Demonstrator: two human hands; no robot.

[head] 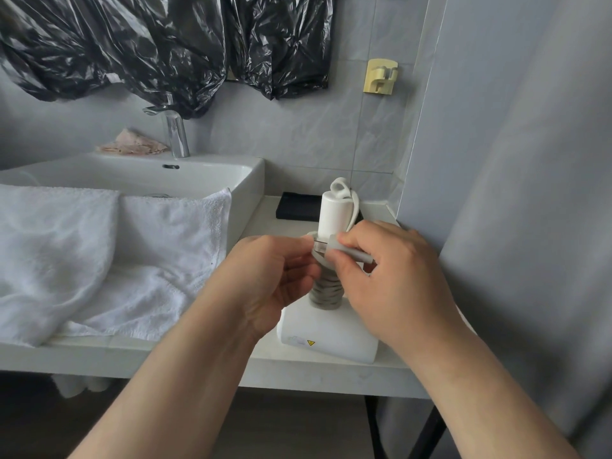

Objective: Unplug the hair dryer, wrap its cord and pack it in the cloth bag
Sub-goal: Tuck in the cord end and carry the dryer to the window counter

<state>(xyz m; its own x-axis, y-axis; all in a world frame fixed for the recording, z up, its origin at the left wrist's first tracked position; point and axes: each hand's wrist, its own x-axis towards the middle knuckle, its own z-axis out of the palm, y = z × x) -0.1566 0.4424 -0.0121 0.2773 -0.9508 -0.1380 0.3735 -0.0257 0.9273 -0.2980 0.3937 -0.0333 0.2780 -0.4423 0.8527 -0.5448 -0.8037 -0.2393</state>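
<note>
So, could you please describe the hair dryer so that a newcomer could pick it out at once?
Start at the white sink: on the counter to its right, between the left hand and right hand, the hair dryer stands head down, handle up. Unlike the flat black item behind it, it is white, with grey cord wound round its handle.

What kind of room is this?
Most likely a bathroom: there is a white sink with a chrome tap, a white towel draped over its front, and grey tiles on the wall.
</note>
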